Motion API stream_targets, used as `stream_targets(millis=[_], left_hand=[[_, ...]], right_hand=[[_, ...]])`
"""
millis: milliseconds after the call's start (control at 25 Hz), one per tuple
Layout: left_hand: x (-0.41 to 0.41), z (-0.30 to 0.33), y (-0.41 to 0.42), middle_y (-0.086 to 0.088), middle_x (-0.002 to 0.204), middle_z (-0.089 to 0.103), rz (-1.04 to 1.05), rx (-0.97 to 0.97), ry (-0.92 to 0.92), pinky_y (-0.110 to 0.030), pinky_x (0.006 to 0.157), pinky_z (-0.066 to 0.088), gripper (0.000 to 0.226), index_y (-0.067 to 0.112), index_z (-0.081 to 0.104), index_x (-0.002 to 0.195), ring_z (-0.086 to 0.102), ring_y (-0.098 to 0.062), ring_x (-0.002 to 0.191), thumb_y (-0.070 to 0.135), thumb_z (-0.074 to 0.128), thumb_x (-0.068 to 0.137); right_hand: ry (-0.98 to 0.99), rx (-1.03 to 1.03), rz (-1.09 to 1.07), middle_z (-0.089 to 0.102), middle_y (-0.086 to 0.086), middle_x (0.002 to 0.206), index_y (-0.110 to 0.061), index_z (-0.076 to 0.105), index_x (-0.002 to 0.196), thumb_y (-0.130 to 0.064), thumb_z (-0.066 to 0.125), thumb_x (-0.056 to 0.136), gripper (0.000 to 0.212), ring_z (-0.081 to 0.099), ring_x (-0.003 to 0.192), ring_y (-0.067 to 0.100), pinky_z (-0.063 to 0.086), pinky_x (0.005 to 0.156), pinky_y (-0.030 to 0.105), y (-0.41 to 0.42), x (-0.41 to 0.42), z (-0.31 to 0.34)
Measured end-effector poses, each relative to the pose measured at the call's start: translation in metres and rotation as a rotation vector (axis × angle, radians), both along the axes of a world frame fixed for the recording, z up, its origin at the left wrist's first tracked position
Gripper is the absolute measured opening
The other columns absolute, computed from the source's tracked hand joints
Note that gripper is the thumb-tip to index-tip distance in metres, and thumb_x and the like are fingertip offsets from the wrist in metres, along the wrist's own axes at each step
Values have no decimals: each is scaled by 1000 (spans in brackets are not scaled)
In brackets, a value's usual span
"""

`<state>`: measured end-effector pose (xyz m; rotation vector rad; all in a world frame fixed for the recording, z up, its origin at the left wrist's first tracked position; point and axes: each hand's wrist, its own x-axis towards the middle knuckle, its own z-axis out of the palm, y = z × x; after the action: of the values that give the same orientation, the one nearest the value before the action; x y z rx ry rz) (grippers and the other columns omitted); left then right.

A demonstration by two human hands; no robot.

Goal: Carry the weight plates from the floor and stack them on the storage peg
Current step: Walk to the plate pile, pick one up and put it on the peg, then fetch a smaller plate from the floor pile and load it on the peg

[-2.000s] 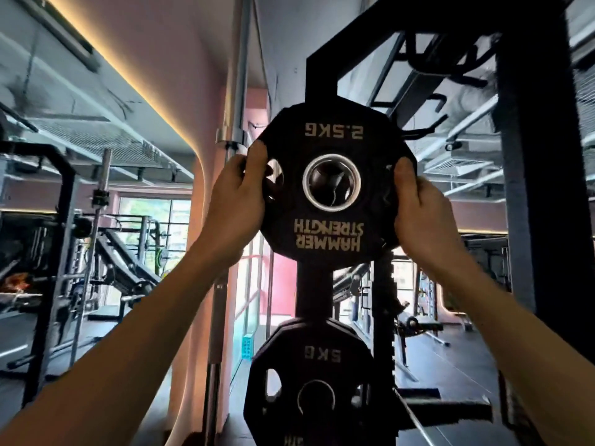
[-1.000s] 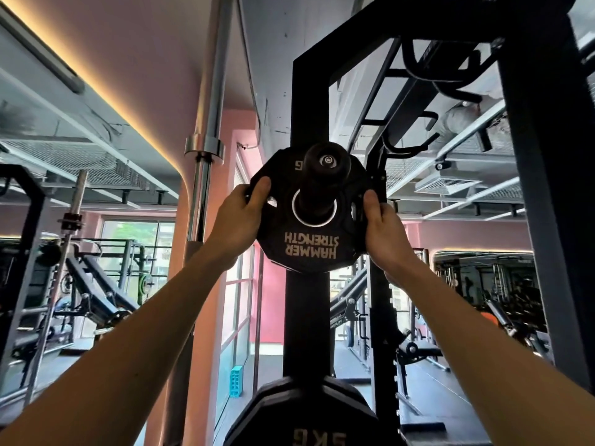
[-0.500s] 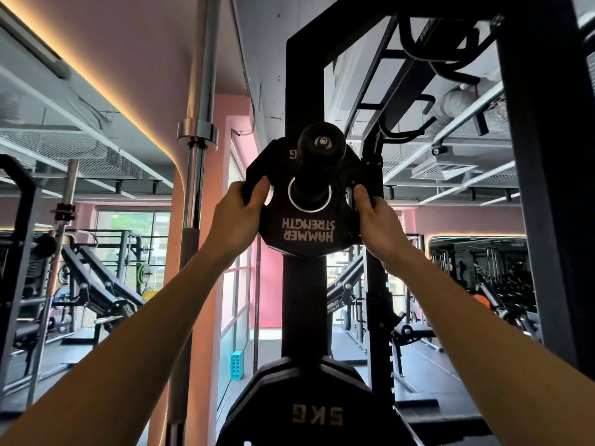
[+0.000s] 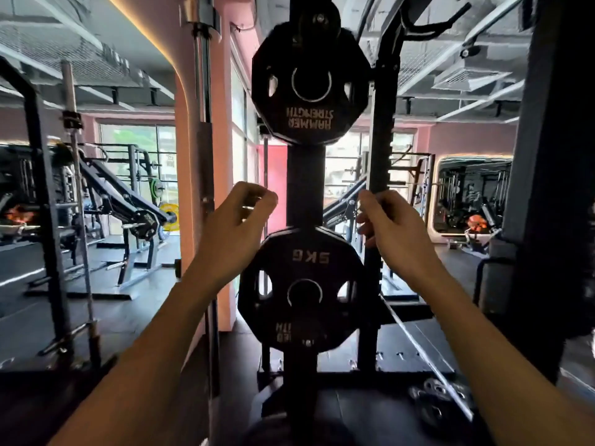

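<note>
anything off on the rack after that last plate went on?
Nothing damaged. Both racked plates hang upside down: the upper plate reads HAMMER STRENGTH inverted, the lower plate reads 5KG inverted. More plates lie on the floor at lower right. Left hand and right hand are empty.

A black upright post [image 4: 306, 185] of the rack carried the plates. An upper peg [image 4: 317, 19] near the post's top held one black plate [image 4: 309, 91] marked HAMMER STRENGTH, lettering inverted, hanging flat against the post. A lower peg [image 4: 305, 296] held a second black plate [image 4: 302, 284] marked 5KG, also inverted and flat against the post. Bare post showed between the two plates. The dark floor [image 4: 370, 410] lay below; further small plates [image 4: 434, 400] rested on it just right of the post's base, blurred, count not determinable.
</note>
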<state>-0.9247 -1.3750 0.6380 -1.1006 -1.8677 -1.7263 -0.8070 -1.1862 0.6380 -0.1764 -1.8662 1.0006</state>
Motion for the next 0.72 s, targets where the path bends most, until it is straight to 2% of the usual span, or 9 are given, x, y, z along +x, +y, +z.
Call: stream_targets(millis=[160,240,320,400,480,560,640,720], left_hand=[[53,-68,-29,9,94,70,-19,32,-134,-41,86,53,24,33,63,91,66,-12,96,51,53,80],[80,-106,-43,7,90,71,-12,52,-236,-37,82,51,23,32,64,87,66,-13,93,50,55,78],[105,-147,-55,5,86,70,-20,9,-342,-34,79,49,16,29,63,86,65,-11,87,44,56,83],[128,-189,-70,4,90,70,-8,-94,-408,-34,83,49,12,26,63,89,64,-8,88,34,55,93],[141,-222,-83,5,90,69,0,-164,-456,-33,83,48,13,27,64,89,63,-6,85,30,54,96],[153,-254,-99,8,84,69,-18,-201,-544,-33,79,49,13,34,64,83,63,-7,81,38,55,92],[161,-289,-116,6,84,70,-48,-259,-609,-36,81,50,16,37,64,80,66,-11,85,47,53,85],[170,-328,-136,4,90,70,-72,-362,-665,-37,82,51,17,32,63,86,67,-14,91,44,51,89]], right_hand=[[-82,-82,56,68,4,84,-15,60,88,-46,54,96,32,61,72,8,51,79,38,-26,50,-70],[-137,-116,87,69,2,86,-17,61,87,-44,54,97,29,62,76,8,50,80,34,-41,79,-105],[-212,-160,108,69,-3,87,-21,61,87,-43,53,97,26,63,77,2,51,80,28,-55,104,-143],[-296,-210,105,68,-5,88,-23,61,88,-42,52,98,24,62,76,-2,49,78,24,-68,125,-182],[-367,-241,87,68,-2,88,-23,60,87,-43,51,98,24,63,80,4,47,77,26,-77,141,-215],[-438,-291,60,68,3,90,-23,61,87,-43,51,98,25,64,86,15,48,78,32,-89,157,-250],[-496,-350,26,69,5,91,-21,62,89,-41,52,99,24,64,87,16,47,74,29,-106,173,-284],[-574,-386,-15,68,4,91,-18,62,92,-40,51,99,26,63,85,14,45,72,24,-126,191,-317]])
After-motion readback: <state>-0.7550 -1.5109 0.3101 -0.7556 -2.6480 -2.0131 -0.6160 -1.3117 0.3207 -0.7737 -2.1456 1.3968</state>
